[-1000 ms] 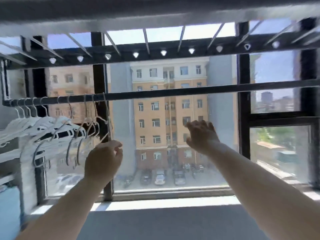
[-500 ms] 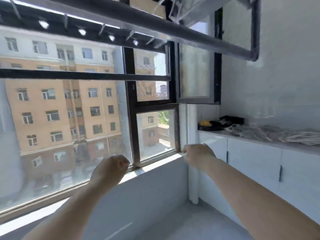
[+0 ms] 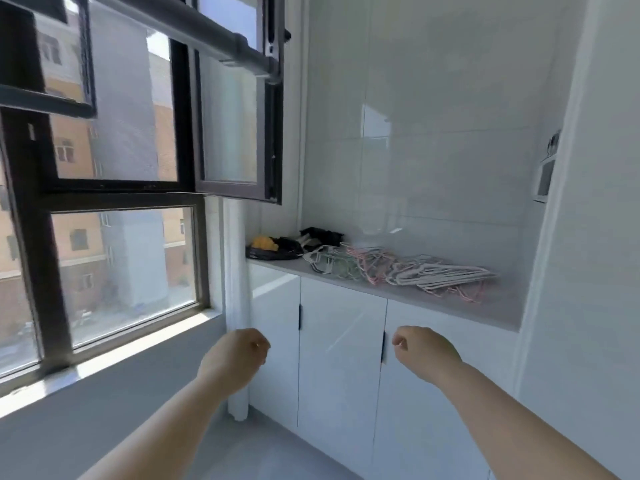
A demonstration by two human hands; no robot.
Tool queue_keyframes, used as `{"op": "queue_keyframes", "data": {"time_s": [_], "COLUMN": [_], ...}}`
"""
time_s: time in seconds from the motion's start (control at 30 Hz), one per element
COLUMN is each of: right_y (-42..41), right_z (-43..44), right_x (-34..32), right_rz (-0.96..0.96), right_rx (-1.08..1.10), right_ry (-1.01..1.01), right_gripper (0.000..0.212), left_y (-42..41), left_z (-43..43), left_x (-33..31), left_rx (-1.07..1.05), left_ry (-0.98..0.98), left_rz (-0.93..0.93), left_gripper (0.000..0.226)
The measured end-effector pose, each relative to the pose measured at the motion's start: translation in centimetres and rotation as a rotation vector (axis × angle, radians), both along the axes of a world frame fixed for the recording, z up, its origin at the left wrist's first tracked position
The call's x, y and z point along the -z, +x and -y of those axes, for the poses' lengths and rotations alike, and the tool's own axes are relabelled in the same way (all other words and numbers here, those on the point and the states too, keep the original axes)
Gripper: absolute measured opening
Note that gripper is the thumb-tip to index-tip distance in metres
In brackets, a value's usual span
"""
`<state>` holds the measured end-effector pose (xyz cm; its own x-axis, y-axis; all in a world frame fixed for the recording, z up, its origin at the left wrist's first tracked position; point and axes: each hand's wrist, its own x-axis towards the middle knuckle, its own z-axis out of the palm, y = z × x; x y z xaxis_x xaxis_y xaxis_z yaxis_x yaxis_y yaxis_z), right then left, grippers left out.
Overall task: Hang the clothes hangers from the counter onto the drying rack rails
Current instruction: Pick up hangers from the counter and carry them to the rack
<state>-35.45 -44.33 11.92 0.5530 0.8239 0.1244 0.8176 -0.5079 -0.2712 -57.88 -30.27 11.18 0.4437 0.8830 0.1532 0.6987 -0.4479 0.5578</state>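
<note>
**Sunlit laundry nook, two empty hands short of the hanger pile**

White glossy tiled wall (image 3: pixel 433 133) closes off the far end of this narrow room, and a pale bench (image 3: pixel 450 306) runs along its foot in a recess, above white cupboard doors (image 3: pixel 341 358) with slim dark handles. On the bench lies a tangled pile of wire hangers (image 3: pixel 398 270), white, pink and pale green, flat and overlapping. From where I stand they sit above and beyond the fingers, well apart from both hands, a little nearer the right.

The left hand (image 3: pixel 235 358) and right hand (image 3: pixel 426 355) are held out side by side in front of the cupboard doors, apart from each other. On each, the fingers are loosely curled inward and hold nothing.

Further along the bench, up and beyond the left fingers, is a heap of dark things (image 3: pixel 284 245) with something yellow among them; it is too blurred to name. A white pipe (image 3: pixel 237 271) stands upright just past the left fingers, in the corner.

High above and to the left of the left fingers, the dark rail (image 3: pixel 194 27) of the drying rack slants across the black-framed window (image 3: pixel 128 265), which shows orange apartment blocks outside.

Up to the right of the right fingers, a small panel (image 3: pixel 544 180) is fixed to the side wall; any marking on it is too small to read.
</note>
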Motion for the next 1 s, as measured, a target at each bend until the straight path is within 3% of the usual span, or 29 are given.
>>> {"op": "queue_keyframes", "data": {"time_s": [0.37,0.57,0.8,1.0], "right_y": [17.7,26.8,35.5,43.1], "right_z": [-9.1,-14.7,-20.2,-28.0], "right_x": [5.2,5.7,8.5,8.9], "right_rz": [-0.047,-0.047,-0.016,0.131], "right_rx": [0.172,0.259,0.303,0.147], "right_ry": [0.05,0.128,0.038,0.079], "right_gripper": [0.027,0.031,0.036,0.051], "left_y": [22.0,34.5,44.7,52.2], "left_z": [-15.1,-23.0,-27.6,-32.0], "left_x": [4.4,3.0,6.0,6.9], "left_rx": [0.107,0.203,0.229,0.132], "left_ry": [-0.106,-0.044,-0.088,-0.215], "left_rz": [0.042,0.045,0.024,0.123], "left_gripper": [0.023,0.021,0.018,0.042]}}
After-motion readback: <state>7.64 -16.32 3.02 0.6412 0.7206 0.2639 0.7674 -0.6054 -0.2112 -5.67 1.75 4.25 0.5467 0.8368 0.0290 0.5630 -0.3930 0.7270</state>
